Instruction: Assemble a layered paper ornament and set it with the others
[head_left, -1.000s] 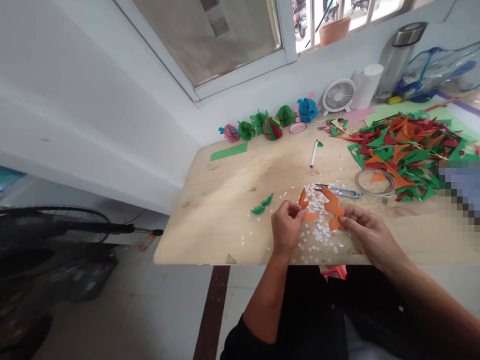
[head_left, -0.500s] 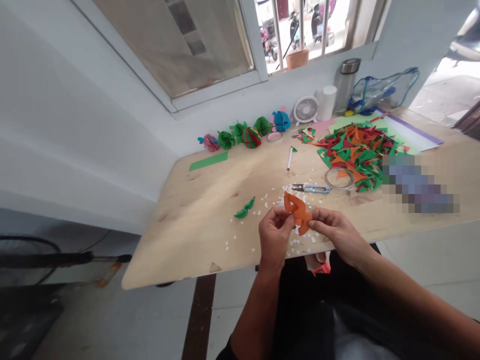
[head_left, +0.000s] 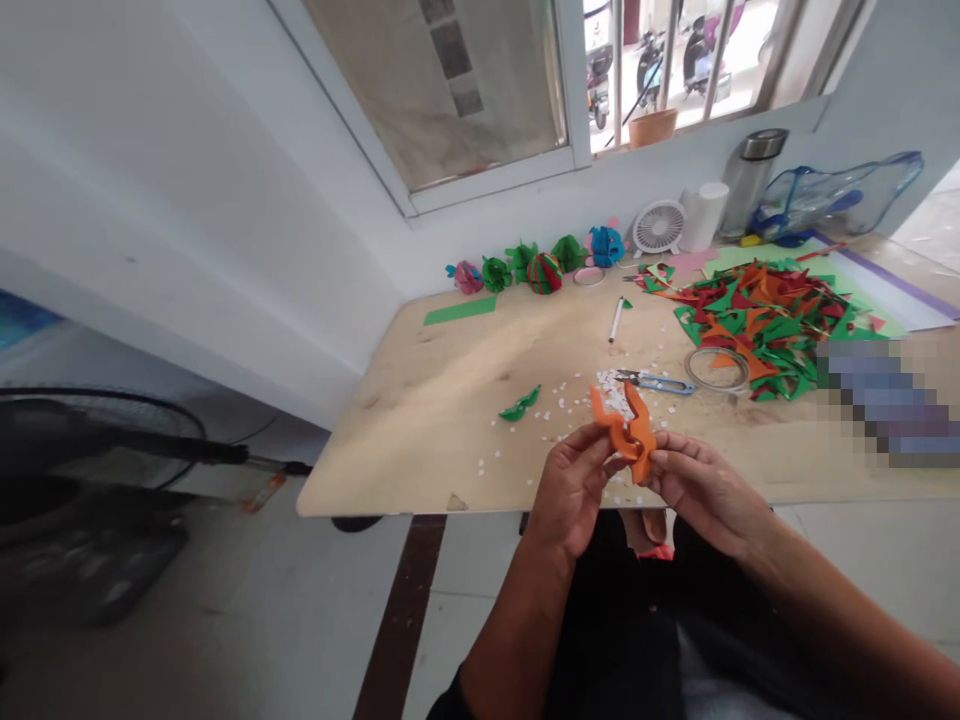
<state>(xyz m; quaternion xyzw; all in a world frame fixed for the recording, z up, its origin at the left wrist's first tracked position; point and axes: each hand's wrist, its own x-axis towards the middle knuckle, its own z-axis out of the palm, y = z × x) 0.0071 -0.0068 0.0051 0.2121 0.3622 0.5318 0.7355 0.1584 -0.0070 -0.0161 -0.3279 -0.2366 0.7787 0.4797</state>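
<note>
An orange paper cutout [head_left: 631, 435] with curved, pointed ends is held between both hands over the front edge of the table. My left hand [head_left: 576, 485] pinches its left side. On the right side, my right hand [head_left: 701, 482] grips it between thumb and fingers. The piece is partly spread, with two arms pointing away from me. Just beyond it lie thread snips [head_left: 660, 383] with a blue handle, among small white paper bits [head_left: 566, 400]. A folded green paper cutout [head_left: 520, 404] rests to the left of my hands.
A heap of green, orange and red paper scraps [head_left: 772, 310] covers the table's right side, beside a tape roll [head_left: 716, 368]. A white pen [head_left: 616, 320] and green strip [head_left: 460, 311] lie further back. Paper ornaments [head_left: 544, 272], a small fan [head_left: 659, 228] and a bottle [head_left: 752, 185] line the wall.
The orange paper cutout has been opened out, its two arms now apart. Both hands keep hold of it. The camera view has turned, shifting the table scene rightward.
</note>
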